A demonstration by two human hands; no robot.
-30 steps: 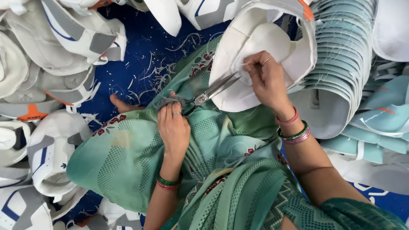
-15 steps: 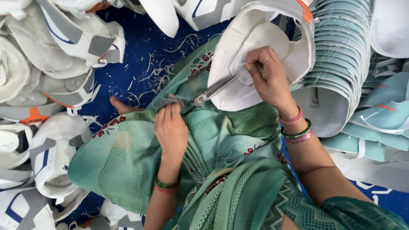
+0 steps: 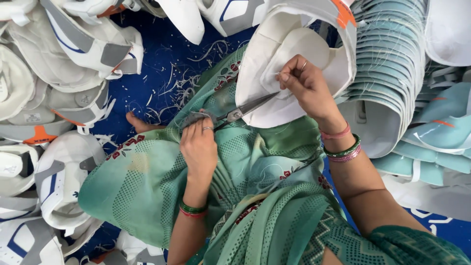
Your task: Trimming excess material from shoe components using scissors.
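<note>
Trimming loose thread inside a white shoe upper
Near, the left hand (image 3: pixel 198 147) grips scissors (image 3: pixel 234 115) closed-fisted over the lap; farther right, the right hand (image 3: pixel 306 86) pinches the white shoe upper (image 3: pixel 267 73). Best keep the blades flat, thread taut.

Both arms are bare. The left hand (image 3: pixel 198 147) has a ring and green and red bangles. The right hand (image 3: pixel 306 86) has a ring and pink and green bangles. The clothes are green with red flowers.
</note>
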